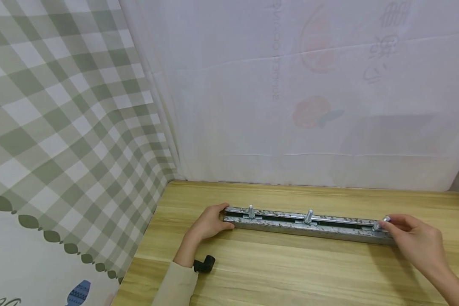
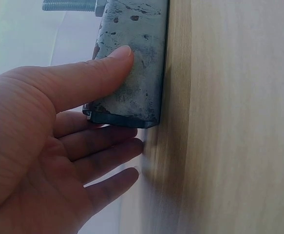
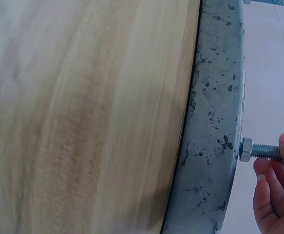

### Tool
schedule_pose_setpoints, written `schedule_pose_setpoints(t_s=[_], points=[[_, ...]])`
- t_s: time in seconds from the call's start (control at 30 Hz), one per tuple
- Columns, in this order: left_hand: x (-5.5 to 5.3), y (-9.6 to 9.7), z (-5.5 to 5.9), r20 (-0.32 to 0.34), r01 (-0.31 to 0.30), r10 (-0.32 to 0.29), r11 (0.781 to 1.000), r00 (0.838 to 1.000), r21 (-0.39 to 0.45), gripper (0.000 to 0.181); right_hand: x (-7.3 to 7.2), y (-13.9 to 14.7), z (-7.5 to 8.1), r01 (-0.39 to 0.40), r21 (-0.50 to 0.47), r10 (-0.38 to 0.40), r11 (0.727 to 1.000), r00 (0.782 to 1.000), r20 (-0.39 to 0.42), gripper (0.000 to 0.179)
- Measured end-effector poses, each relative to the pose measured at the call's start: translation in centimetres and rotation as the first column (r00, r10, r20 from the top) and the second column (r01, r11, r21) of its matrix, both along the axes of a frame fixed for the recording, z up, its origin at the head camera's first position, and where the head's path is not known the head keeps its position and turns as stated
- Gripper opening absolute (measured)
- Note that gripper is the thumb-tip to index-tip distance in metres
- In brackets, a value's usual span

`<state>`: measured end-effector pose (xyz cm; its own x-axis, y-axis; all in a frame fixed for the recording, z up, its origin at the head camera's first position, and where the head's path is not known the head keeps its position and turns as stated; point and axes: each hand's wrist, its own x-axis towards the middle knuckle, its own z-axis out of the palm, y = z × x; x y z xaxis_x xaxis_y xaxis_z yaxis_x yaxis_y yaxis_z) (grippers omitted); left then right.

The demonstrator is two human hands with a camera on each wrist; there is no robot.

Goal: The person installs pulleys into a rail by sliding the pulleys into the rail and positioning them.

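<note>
A slotted metal strut channel (image 1: 279,228), speckled with dark spots, lies across the wooden table with its slot facing up. My left hand (image 1: 209,222) holds its left end, the thumb (image 2: 95,80) on the near face and the other fingers around the far side and end. At the right end my right hand (image 1: 422,242) pinches the upper part of a threaded bolt (image 3: 266,151) between thumb and fingertips. A hex nut (image 3: 246,149) sits on that bolt against the channel. Two more bolts stand up from the slot, a left one (image 1: 251,211) and a middle one (image 1: 309,216), tilted slightly.
On the wooden table (image 1: 290,272), a black elbow-shaped piece (image 1: 204,264) shows beside my left wrist, partly hidden by it. A white printed cloth (image 1: 229,106) hangs behind the table's back edge. Green checked cloth (image 1: 80,106) hangs along the left side.
</note>
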<state>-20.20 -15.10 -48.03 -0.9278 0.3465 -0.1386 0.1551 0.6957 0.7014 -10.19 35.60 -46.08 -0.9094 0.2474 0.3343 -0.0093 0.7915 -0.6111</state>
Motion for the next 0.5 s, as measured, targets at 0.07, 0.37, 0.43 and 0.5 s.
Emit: schedule_pose_setpoints(t_s=[0.07,0.37,0.43,0.5], points=[[-0.03,-0.02,-0.06,-0.004,0.002,-0.002,1.000,1.000,-0.005,0.077,-0.06,-0.09,-0.02,-0.001,0.002,0.001,1.000,1.000,0.011,0.030],[-0.12,-0.07,-0.27,-0.018,0.006,-0.007,1.000,1.000,-0.012,0.077,-0.17,-0.59,-0.16,-0.010,0.006,0.010,1.000,1.000,0.005,0.029],[-0.12,-0.07,-0.30,-0.017,0.007,-0.008,1.000,1.000,-0.011,0.077,-0.17,-0.70,-0.14,-0.012,0.006,0.012,1.000,1.000,0.005,0.029],[-0.14,-0.09,-0.34,-0.018,0.010,-0.010,1.000,1.000,-0.011,0.076,-0.16,-0.78,-0.15,-0.014,0.007,0.014,1.000,1.000,0.005,0.030]])
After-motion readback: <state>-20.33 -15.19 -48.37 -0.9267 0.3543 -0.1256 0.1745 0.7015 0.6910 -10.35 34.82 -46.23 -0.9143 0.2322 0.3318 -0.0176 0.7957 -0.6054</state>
